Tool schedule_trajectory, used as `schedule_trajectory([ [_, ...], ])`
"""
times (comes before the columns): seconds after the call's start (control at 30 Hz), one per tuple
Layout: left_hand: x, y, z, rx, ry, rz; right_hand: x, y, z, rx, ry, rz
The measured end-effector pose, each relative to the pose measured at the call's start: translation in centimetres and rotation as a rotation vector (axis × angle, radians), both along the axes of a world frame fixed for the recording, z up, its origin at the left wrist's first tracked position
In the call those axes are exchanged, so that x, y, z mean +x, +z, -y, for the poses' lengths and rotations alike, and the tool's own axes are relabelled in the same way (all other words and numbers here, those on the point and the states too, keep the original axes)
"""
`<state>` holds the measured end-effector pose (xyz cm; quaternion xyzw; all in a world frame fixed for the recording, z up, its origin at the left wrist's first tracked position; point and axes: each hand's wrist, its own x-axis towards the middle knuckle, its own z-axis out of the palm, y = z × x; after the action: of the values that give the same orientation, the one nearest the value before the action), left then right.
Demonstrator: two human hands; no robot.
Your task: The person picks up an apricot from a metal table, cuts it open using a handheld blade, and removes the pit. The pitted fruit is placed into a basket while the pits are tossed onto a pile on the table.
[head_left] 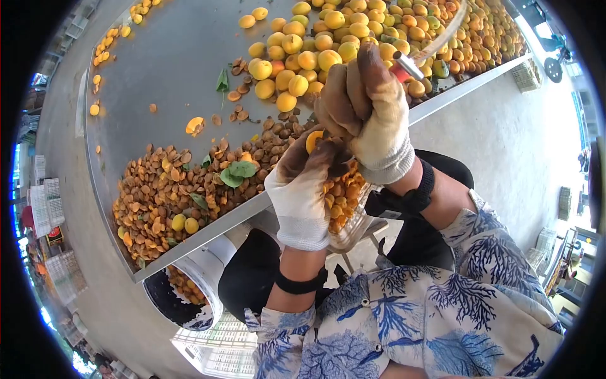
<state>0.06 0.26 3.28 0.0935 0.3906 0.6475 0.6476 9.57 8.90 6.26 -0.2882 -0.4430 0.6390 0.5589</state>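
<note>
Both my hands wear white gloves with dark-stained fingers. My left hand (303, 189) is closed around an orange apricot (314, 140), just in front of the table edge. Close above and to its right, my right hand (369, 107) is wrapped round a tool with a red grip and metal end (409, 66), from which a curved strip runs up to the right. The tool's lower part is hidden by my fingers. Whole apricots (328, 60) are heaped on the metal table behind my hands. Brown pits (167, 183) with green leaves lie along its near edge.
The metal table (151, 69) has a raised rim along its near side. Below my hands is a basket of apricot pieces (341, 196). A white bucket (211, 259) holding orange pieces stands below the table, near a white crate (218, 347). Stacked crates (47, 205) stand at far left.
</note>
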Motion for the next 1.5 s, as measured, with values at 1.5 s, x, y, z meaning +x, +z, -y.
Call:
schedule_trajectory([
  [1.5,-4.2,-0.6,0.0,-0.127,0.156,-0.117,-0.7,-1.4,-1.7,0.585,0.173,1.473],
])
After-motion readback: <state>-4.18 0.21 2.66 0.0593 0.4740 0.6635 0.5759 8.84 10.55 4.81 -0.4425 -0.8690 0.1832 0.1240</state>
